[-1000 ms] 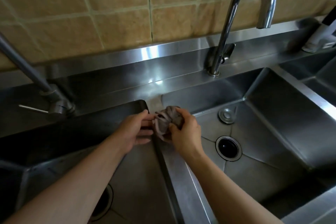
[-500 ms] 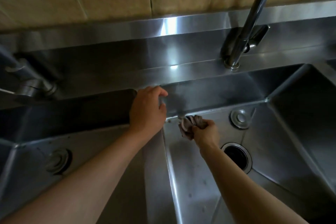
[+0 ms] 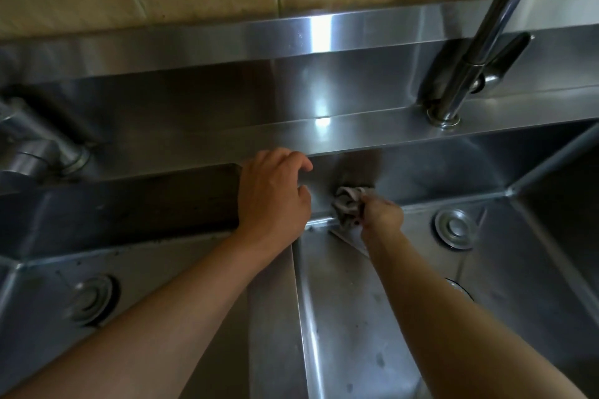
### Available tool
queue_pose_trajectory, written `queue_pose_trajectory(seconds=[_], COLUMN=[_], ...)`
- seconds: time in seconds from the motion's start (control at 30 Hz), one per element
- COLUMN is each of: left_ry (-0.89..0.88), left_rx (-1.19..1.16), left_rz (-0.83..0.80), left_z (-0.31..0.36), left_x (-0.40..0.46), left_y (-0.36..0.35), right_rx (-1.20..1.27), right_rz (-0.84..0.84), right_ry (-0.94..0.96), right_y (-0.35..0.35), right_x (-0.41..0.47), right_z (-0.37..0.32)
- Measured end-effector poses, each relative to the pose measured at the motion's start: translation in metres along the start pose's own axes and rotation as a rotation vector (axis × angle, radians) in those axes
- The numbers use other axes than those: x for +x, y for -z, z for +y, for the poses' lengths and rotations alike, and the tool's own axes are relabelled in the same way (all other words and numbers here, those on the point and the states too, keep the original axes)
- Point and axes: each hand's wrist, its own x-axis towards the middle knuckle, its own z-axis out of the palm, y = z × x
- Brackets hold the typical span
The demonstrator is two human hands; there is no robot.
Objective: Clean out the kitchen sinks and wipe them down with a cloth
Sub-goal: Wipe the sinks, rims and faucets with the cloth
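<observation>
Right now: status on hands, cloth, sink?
Right hand grips bunched cloth, pressed into right basin's far-left corner. Left hand rests on the divider, holding nothing. Nothing blocking the cloth.

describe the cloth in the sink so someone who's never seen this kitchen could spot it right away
Find the right basin of the steel double sink, then its back left corner beside the divider. There the right hand grips a crumpled grey cloth, the only soft, matte thing among shiny steel.
</observation>
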Motion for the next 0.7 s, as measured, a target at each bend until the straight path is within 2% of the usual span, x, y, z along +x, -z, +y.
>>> queue_pose_trajectory(seconds=[0.03, 0.13, 0.23, 0.47, 0.6, 0.7], left_ry=[-0.003, -0.005, -0.01, -0.02, -0.046, -0.067], left_rx=[0.003, 0.006, 0.009, 0.001, 0.008, 0.05], left_rz=[-0.005, -0.005, 0.002, -0.03, -0.026, -0.025], left_z=[0.0, 0.004, 0.009, 0.021, 0.027, 0.028], left_x=[0.0, 0.0, 0.003, 0.011, 0.018, 0.024], left_y=[-0.001, -0.003, -0.005, -0.008, -0.01, -0.015], right_rx=[0.063, 0.039, 0.082, -0.066, -0.167, -0.195], right_rz=[0.038, 0.135, 0.166, 0.264, 0.356, 0.346], right_ry=[0.031, 0.125, 0.067, -0.063, 0.148, 0.325], right_y=[0.007, 0.031, 0.059, 0.092, 0.094, 0.087], right_x=[0.004, 0.021, 0.027, 0.004, 0.011, 0.032], right_z=[-0.007, -0.02, -0.02, 0.004, -0.002, -0.012])
